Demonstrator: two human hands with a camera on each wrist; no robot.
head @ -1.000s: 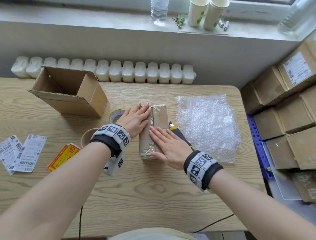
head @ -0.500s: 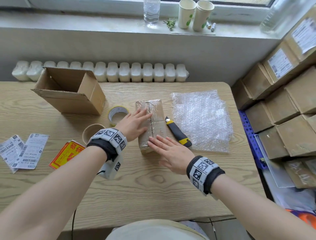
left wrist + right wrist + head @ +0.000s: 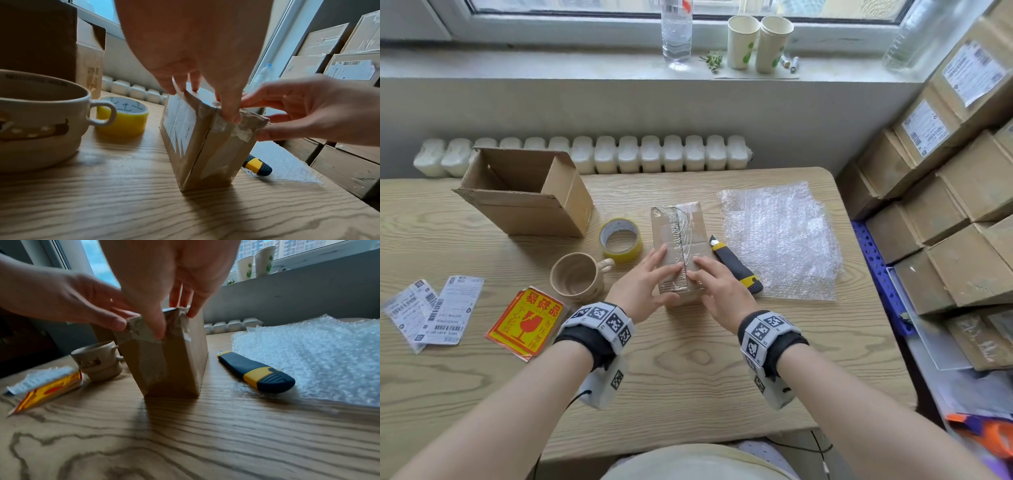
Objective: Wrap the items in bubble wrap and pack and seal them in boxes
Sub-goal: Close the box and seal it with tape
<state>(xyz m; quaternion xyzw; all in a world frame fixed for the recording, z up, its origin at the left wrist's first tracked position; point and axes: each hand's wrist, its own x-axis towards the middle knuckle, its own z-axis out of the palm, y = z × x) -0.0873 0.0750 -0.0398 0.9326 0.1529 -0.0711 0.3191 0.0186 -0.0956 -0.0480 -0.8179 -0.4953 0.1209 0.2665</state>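
A small brown cardboard box sealed with clear tape lies in the middle of the wooden table. My left hand and right hand rest side by side on its near end. Straight fingers lie on the top and the thumbs press the tape down the near end face. In the left wrist view my left hand thumbs the taped edge of the box, with the right hand beside it. The right wrist view has my right hand thumb on the box. Bubble wrap lies to the right.
A yellow-and-blue utility knife lies just right of the box, a yellow tape roll and a beige mug just left. An open carton stands at the back left. Fragile stickers and labels lie near left. Sealed cartons are stacked on the right.
Both hands have slid along the box top toward me, from its middle to its near end, and the thumbs now press the end face. The mug is uncovered.
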